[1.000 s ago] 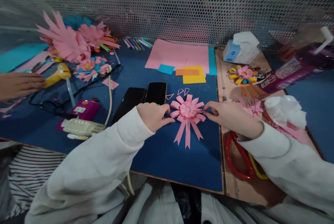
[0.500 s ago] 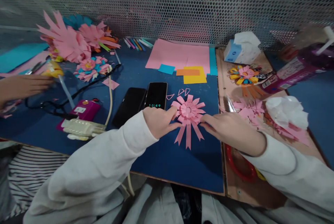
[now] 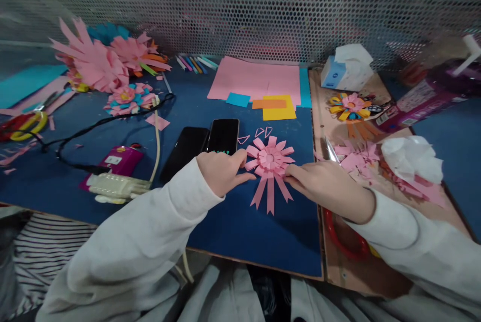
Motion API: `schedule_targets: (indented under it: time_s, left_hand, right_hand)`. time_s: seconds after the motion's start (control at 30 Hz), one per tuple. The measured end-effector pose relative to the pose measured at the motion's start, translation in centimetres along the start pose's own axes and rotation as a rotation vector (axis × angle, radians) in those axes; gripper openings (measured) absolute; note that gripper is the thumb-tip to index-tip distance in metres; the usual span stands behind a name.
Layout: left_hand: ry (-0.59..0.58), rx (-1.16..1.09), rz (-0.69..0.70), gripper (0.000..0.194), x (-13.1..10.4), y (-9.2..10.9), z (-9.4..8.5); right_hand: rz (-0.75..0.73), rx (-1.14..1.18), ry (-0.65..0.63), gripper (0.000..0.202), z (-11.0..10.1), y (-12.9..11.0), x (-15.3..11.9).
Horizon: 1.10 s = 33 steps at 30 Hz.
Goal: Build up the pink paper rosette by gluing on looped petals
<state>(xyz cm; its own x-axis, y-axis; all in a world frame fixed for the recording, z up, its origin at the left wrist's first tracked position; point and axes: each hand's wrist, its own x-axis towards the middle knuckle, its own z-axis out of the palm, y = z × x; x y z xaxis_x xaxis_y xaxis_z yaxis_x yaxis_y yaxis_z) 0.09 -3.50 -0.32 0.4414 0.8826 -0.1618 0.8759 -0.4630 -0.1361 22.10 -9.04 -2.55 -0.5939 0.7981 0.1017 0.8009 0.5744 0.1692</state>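
A pink paper flower (image 3: 269,158) with looped petals and forked ribbon tails lies on the blue table top. My left hand (image 3: 222,171) is at its left edge, thumb and index finger closing toward a petal with a small gap between them. On the other side, my right hand (image 3: 330,187) pinches the flower's lower right edge. Three small pink paper loops (image 3: 259,132) lie just behind the flower. Two dark phones (image 3: 222,135) rest beside my left hand, partly covered by it.
Scissors with red handles (image 3: 345,242) lie under my right forearm. Pink scraps (image 3: 356,157), a tissue box (image 3: 343,72) and a purple bottle (image 3: 428,92) stand right. Left are a pink power strip (image 3: 122,161), cables, yellow-handled scissors (image 3: 32,125) and paper flowers (image 3: 99,61).
The other person's hand and the yellow glue gun have left the left side, so the scissors there show. My hands and the flower have barely moved.
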Motion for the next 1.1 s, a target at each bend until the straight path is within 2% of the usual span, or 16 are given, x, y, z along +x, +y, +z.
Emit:
schedule_targets:
  time_s: [0.23, 0.47, 0.77, 1.1]
  left_hand:
    - [-0.026, 0.005, -0.013, 0.051, 0.05, -0.03, 0.08]
    - [-0.028, 0.015, -0.007, 0.053, 0.05, 0.0, 0.06]
    - [-0.043, 0.041, -0.018, 0.052, 0.08, -0.02, 0.11]
    - [-0.087, 0.036, -0.028, 0.052, 0.12, 0.24, 0.0]
  right_hand:
    - [-0.016, 0.006, 0.011, 0.014, 0.22, -0.02, 0.08]
    - [0.005, 0.026, 0.093, 0.021, 0.02, -0.13, 0.12]
    - [0.015, -0.015, -0.009, 0.014, 0.24, 0.15, -0.06]
    - [0.004, -0.011, 0.06, 0.019, 0.19, -0.16, 0.09]
